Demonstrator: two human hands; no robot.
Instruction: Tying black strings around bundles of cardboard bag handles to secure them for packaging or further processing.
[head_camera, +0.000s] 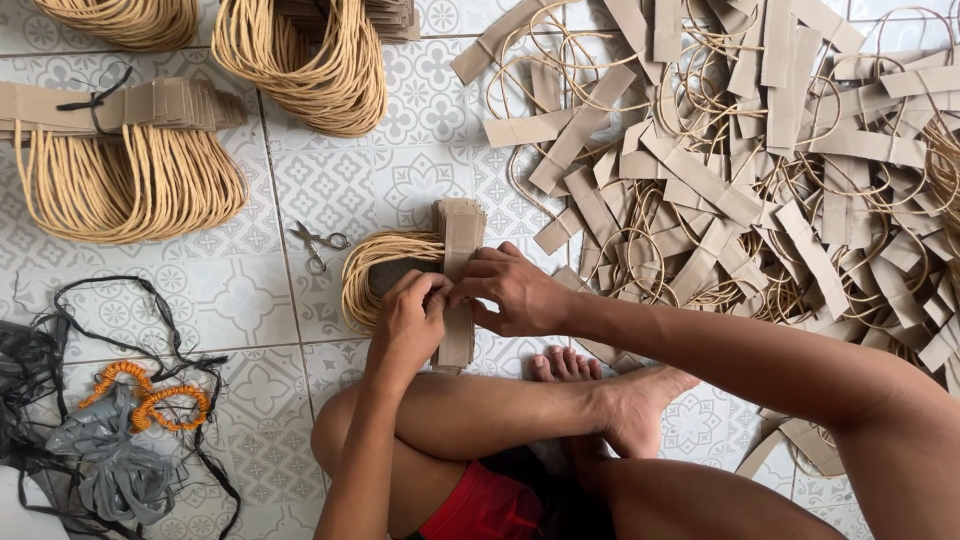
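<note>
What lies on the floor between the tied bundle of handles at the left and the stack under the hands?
In the head view, small scissors lie on the tiled floor between bundle and stack.

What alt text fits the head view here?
Both hands, left hand and right hand, press on a stack of brown paper bag handles on the tiled floor. Scissors lie left of it; a loose handle pile lies right.

The stack (458, 262) lies on the floor (230, 290) under both hands, scissors (318, 243) just left. The loose pile (760, 150) spreads right; tied bundles (125, 160) lie left.
</note>
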